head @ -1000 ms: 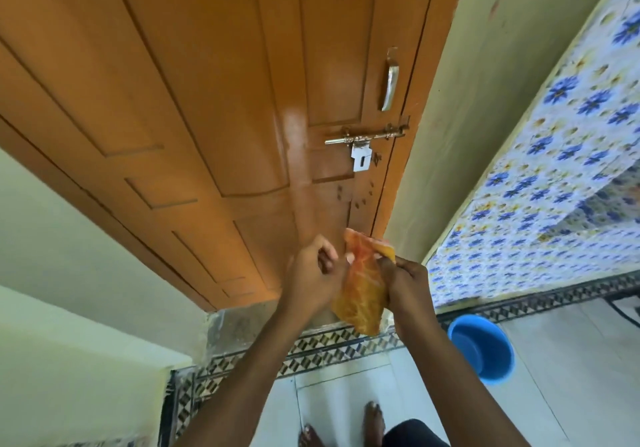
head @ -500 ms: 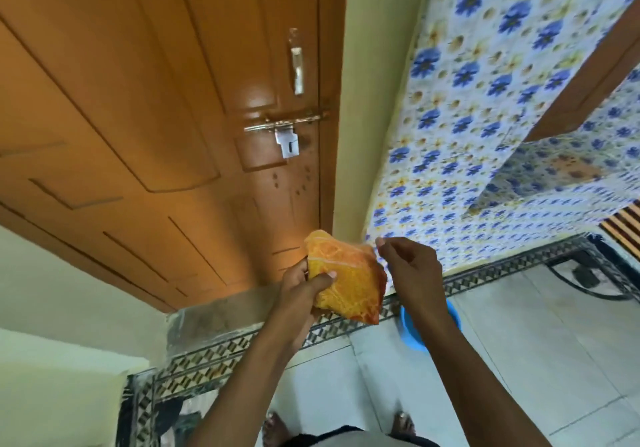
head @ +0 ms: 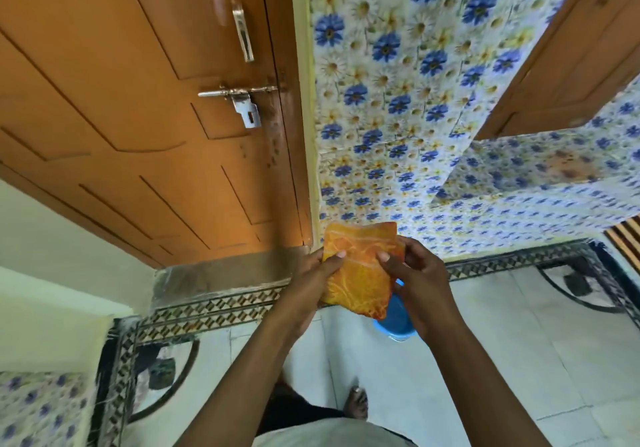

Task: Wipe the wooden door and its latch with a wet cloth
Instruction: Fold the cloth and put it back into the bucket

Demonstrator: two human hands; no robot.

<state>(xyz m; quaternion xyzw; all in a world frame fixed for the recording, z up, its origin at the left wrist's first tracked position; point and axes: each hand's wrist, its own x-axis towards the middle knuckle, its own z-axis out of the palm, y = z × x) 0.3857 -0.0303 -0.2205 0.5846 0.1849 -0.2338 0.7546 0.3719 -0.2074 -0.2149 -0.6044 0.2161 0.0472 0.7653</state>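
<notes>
The wooden door [head: 138,107] fills the upper left, shut, with panelled grooves. Its metal latch [head: 239,98] sits near the right edge with a hasp hanging down, and a metal handle [head: 243,36] is above it. A folded orange cloth [head: 360,266] is held in front of me, below and to the right of the latch. My left hand [head: 317,275] grips the cloth's left edge, thumb on top. My right hand [head: 414,273] pinches its right side. Both hands are well away from the door.
A blue plastic bowl [head: 394,322] stands on the tiled floor, partly hidden behind the cloth and my right hand. Blue-flowered tiles [head: 398,100] cover the wall right of the door. A stone sill [head: 221,273] lies at the door's foot. A second wooden door [head: 571,48] is upper right.
The view has swung right, so the door sits further left. The cloth went from bunched between my hands to folded flat, and my right hand has taken hold of it again.
</notes>
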